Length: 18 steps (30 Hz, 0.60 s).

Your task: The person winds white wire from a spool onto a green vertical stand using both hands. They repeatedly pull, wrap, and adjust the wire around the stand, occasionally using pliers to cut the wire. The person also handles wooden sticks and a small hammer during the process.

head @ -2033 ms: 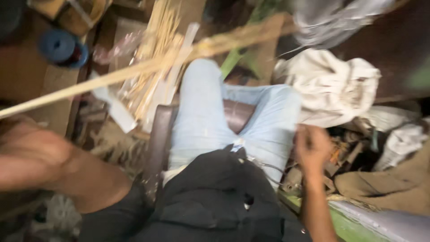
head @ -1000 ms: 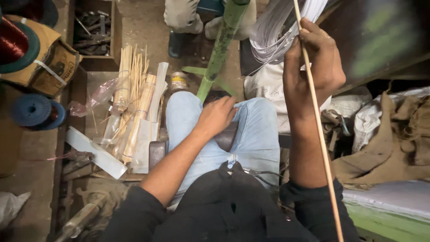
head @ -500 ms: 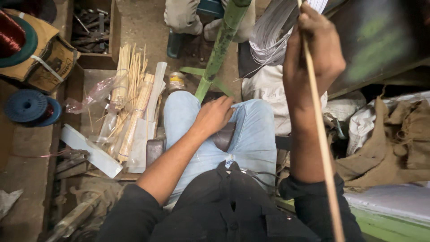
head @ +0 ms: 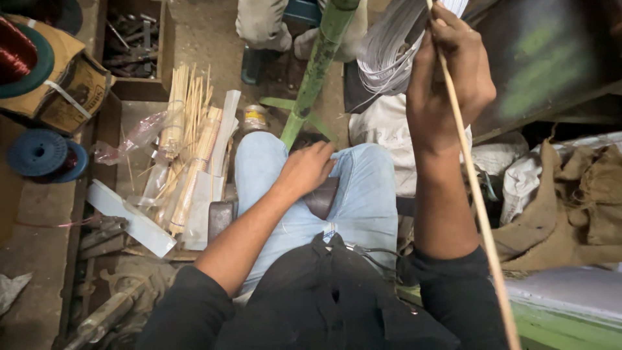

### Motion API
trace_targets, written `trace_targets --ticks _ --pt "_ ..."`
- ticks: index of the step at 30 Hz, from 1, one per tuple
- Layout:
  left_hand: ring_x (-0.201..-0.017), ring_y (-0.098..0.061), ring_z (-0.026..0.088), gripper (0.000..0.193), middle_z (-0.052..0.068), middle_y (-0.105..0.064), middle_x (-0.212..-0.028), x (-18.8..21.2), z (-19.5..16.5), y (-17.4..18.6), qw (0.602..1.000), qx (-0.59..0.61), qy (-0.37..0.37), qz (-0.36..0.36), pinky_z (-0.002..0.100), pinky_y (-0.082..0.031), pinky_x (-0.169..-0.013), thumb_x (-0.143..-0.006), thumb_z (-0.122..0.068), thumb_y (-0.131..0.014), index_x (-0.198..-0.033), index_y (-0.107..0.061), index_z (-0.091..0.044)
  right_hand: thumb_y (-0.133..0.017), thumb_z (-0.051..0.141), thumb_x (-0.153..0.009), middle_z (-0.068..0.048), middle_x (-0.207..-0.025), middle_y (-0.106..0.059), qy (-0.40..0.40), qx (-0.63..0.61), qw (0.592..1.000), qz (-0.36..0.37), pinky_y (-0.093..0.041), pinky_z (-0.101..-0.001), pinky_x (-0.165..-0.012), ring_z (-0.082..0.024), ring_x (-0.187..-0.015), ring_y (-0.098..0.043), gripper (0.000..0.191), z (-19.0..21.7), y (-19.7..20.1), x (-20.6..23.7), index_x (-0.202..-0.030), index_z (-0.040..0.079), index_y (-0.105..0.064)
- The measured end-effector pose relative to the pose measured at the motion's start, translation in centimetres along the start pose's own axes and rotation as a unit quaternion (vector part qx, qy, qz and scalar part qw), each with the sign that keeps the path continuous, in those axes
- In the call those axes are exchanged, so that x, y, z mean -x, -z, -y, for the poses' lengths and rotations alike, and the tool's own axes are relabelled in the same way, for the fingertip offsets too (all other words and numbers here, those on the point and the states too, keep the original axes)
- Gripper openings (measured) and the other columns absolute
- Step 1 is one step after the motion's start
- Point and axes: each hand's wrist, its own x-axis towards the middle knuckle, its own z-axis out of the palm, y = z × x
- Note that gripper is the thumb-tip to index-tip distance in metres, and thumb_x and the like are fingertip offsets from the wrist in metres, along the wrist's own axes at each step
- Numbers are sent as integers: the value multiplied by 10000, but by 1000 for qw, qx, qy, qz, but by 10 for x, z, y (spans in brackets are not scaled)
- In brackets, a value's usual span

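My right hand (head: 450,74) is raised at the upper right, shut around a long thin bamboo stick (head: 483,214). The stick runs from the top edge down past my forearm to the lower right. My left hand (head: 310,167) rests between my knees on my light blue jeans (head: 369,201). Its fingers are curled at the foot of a green bamboo pole (head: 317,65), and what lies under them is hidden. The pole leans up to the top edge.
A bundle of thin bamboo sticks (head: 188,146) and white strips lie at my left. Blue spools (head: 40,154), a cardboard box (head: 65,91) with a red wire spool and a tool tray (head: 133,45) sit further left. White wire coils (head: 389,52), burlap (head: 576,201) and another person's legs (head: 262,26) are nearby.
My right hand has swung the thin stick from lying across the view to nearly upright. My left hand has come in from the left onto my lap. Little differs in the last half second.
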Motion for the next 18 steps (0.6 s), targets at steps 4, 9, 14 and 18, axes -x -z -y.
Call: trace_targets --ticks 4,9,14,18 --pt "-879 -670 410 324 170 -670 -1009 -2 2 3 1000 -4 -2 -3 502 -534 -746 -930 -201 -670 -1201 -611 -32 -721 -65 -1102 -174 -1227 -740 12 -10 999 -46 -649 -326 -977 -289 -1165 -775 122 3 4 10 -1151 -8 -624" --pt "-879 -672 410 335 170 -674 -1025 -2 4 0 1000 -1 -7 -8 500 -536 -738 -918 -197 -671 -1203 -610 -32 -696 -56 -1099 -210 -1261 -730 3 -11 1000 -7 -628 -377 -1039 -328 -1187 -762 108 -20 -18 10 -1182 -27 -632" --pt "-887 -676 408 326 171 -677 -1033 -1 7 -1 1000 -3 -14 -18 499 -544 -761 -909 -188 -682 -1189 -612 -35 -719 -46 -1074 -187 -1147 -733 1 29 999 16 -597 -402 -908 -355 -1041 -734 119 -40 -45 -4 -1176 -30 -660" --pt "-890 -679 406 347 172 -676 -1039 -5 7 6 1000 -4 -1 -4 498 -543 -745 -910 -190 -682 -1213 -608 -36 -757 -55 -989 -199 -1009 -702 -28 59 997 30 -554 -436 -819 -386 -934 -690 110 -33 -43 -16 -1053 -39 -669"
